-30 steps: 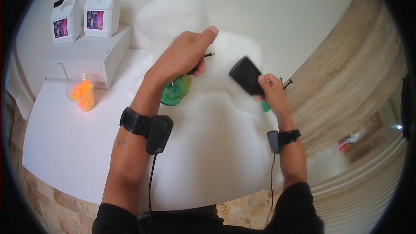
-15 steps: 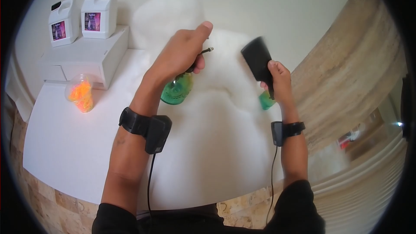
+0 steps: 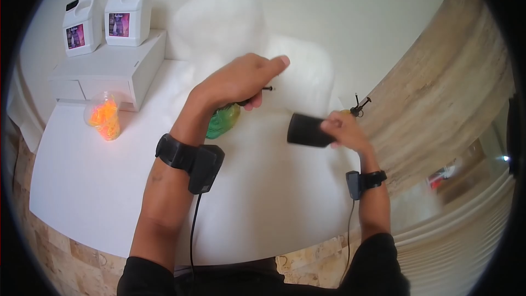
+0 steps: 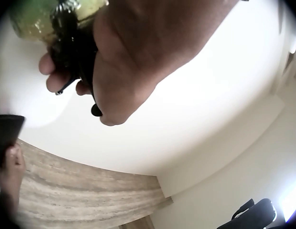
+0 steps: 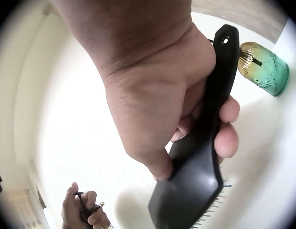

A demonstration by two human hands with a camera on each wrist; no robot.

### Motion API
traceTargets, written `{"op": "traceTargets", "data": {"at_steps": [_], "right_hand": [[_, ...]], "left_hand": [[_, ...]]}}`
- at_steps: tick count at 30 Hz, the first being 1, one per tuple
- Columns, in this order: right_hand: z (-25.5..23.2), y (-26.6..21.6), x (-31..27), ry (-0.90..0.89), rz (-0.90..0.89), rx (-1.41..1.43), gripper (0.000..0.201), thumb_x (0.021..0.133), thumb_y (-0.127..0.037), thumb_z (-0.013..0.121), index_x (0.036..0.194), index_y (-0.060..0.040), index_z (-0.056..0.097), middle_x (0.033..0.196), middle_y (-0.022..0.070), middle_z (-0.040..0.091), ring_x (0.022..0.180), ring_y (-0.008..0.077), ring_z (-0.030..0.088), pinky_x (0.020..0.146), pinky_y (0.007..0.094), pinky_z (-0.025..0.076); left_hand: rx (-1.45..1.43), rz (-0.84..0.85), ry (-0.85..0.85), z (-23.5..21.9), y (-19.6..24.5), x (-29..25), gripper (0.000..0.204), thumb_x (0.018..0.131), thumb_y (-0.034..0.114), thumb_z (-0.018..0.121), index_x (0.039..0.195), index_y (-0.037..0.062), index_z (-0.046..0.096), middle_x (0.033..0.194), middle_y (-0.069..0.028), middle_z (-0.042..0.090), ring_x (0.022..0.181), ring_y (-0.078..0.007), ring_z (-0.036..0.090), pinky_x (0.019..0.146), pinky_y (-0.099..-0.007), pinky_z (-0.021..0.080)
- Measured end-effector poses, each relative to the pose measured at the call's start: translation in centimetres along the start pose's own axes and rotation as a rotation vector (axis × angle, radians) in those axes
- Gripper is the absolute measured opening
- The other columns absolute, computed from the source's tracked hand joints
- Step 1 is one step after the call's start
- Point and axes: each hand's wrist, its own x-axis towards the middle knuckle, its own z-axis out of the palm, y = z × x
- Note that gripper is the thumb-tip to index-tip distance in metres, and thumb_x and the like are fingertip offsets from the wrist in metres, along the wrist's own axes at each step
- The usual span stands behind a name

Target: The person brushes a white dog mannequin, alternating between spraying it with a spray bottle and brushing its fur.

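Nearest are blk sleeves (image 3: 145, 277) and wrist devices w/ cables, incl. the L wrist device (image 3: 205, 170) & R wrist device (image 3: 354, 185). L hand (image 3: 238, 82) grips the blk sprayer top (image 4: 74, 43) of a green-yellow bottle (image 3: 223, 121), fingers curled round it, bottle hanging below the hand. R hand (image 3: 348, 131) grasps a blk paddle brush (image 3: 308, 130) by its handle, thumb on the back; brush head sits btwn the hands, pointing to the L, blurred in the head view. Thin bristles (image 5: 210, 212) show along one edge. Near the R hand stands a 2nd bottle (image 5: 265, 69), gold into green. Clear cup (image 3: 106, 97) w/ orange-pink contents is on the white table (image 3: 98, 186), by a white drawer unit (image 3: 96, 71). 2 white jugs (image 3: 127, 19) w/ purple labels stand on the unit. White fluffy mass (image 3: 219, 22) lies beyond the hands, in front of the pale wall (image 3: 329, 0).
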Motion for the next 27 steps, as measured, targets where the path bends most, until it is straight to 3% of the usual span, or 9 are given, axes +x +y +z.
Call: {"op": "traceTargets", "data": {"at_steps": [2, 5, 8, 12, 18, 20, 23, 25, 27], "right_hand": [[-0.8, -1.0, 0.3, 0.075, -0.023, 0.057, 0.037, 0.097, -0.034, 0.07, 0.08, -0.0038, 0.056, 0.066, 0.002, 0.056, 0.048, 0.0091, 0.056, 0.043, 0.0242, 0.044], [-1.9, -3.3, 1.7, 0.277, -0.162, 0.368, 0.035, 0.1, -0.033, 0.067, 0.082, -0.0048, 0.056, 0.066, 0.0035, 0.059, 0.049, 0.0095, 0.057, 0.043, 0.0236, 0.043], [-2.5, -4.8, 3.0, 0.321, -0.235, 0.446, 0.034, 0.102, -0.034, 0.064, 0.084, -0.0063, 0.056, 0.066, 0.0038, 0.06, 0.049, 0.0099, 0.058, 0.042, 0.0233, 0.042], [-1.7, -4.5, 3.5, 0.314, -0.161, 0.348, 0.036, 0.1, -0.036, 0.066, 0.084, -0.0056, 0.056, 0.066, 0.0028, 0.058, 0.05, 0.0097, 0.057, 0.043, 0.0233, 0.042], [1.1, -0.3, 1.2, 0.052, -0.105, 0.007, 0.04, 0.094, -0.035, 0.073, 0.079, -0.0021, 0.056, 0.065, 0.0009, 0.053, 0.05, 0.0089, 0.055, 0.045, 0.026, 0.046], [1.2, 0.3, 0.5, -0.087, 0.011, -0.167, 0.036, 0.092, -0.03, 0.073, 0.08, -0.0004, 0.058, 0.065, 0.0013, 0.053, 0.051, 0.0107, 0.057, 0.046, 0.0272, 0.046], [0.3, 0.2, 0.2, -0.08, 0.009, -0.15, 0.037, 0.093, -0.031, 0.073, 0.079, -0.0017, 0.057, 0.065, 0.0009, 0.052, 0.052, 0.01, 0.058, 0.045, 0.0258, 0.045], [-0.9, -0.5, 0.7, 0.118, -0.082, 0.072, 0.038, 0.096, -0.034, 0.072, 0.079, -0.0037, 0.055, 0.065, 0.0005, 0.052, 0.052, 0.0092, 0.058, 0.045, 0.0248, 0.043], [-1.6, -1.5, 1.7, 0.29, -0.158, 0.272, 0.036, 0.099, -0.035, 0.068, 0.081, -0.0068, 0.056, 0.067, 0.0004, 0.055, 0.052, 0.0091, 0.058, 0.044, 0.0242, 0.042]], "left_hand": [[-0.123, 0.09, 0.166, 0.2, -0.2, 0.2, 0.063, 0.101, 0.062, 0.044, 0.064, 0.0106, 0.043, 0.054, -0.0066, 0.055, 0.047, -0.0135, 0.051, 0.049, -0.0285, 0.039], [-0.272, 0.145, 0.306, 0.3, 0.0, 0.1, 0.063, 0.101, 0.063, 0.044, 0.065, 0.0113, 0.043, 0.055, -0.0068, 0.055, 0.049, -0.0138, 0.053, 0.05, -0.0279, 0.041], [-0.294, 0.158, 0.33, 0.2, -0.1, 0.3, 0.062, 0.1, 0.064, 0.044, 0.065, 0.0121, 0.043, 0.055, -0.007, 0.055, 0.05, -0.014, 0.054, 0.05, -0.0278, 0.042], [-0.286, 0.167, 0.325, 0.2, -0.2, 0.3, 0.063, 0.1, 0.064, 0.044, 0.065, 0.0121, 0.043, 0.055, -0.0068, 0.055, 0.049, -0.0138, 0.053, 0.049, -0.0286, 0.041], [-0.098, 0.036, 0.126, 0.3, -0.3, 0.3, 0.062, 0.101, 0.062, 0.043, 0.066, 0.0112, 0.044, 0.054, -0.0057, 0.054, 0.048, -0.0122, 0.05, 0.047, -0.0286, 0.037], [0.031, -0.024, -0.096, 0.5, -0.3, 0.2, 0.062, 0.102, 0.061, 0.043, 0.067, 0.0108, 0.044, 0.053, -0.0045, 0.054, 0.048, -0.0112, 0.049, 0.046, -0.028, 0.036], [0.02, -0.004, -0.074, 0.7, 0.0, 0.1, 0.061, 0.102, 0.061, 0.044, 0.068, 0.0095, 0.045, 0.053, -0.0054, 0.054, 0.048, -0.0121, 0.05, 0.047, -0.0277, 0.037], [-0.017, 0.012, -0.035, 0.9, 0.2, 0.2, 0.061, 0.102, 0.061, 0.044, 0.069, 0.0092, 0.045, 0.054, -0.0066, 0.055, 0.048, -0.0131, 0.051, 0.048, -0.0279, 0.038], [-0.285, 0.132, 0.123, 1.4, -0.2, 0.8, 0.061, 0.102, 0.061, 0.043, 0.069, 0.0097, 0.044, 0.055, -0.0092, 0.058, 0.048, -0.0154, 0.054, 0.049, -0.0276, 0.04]]}}
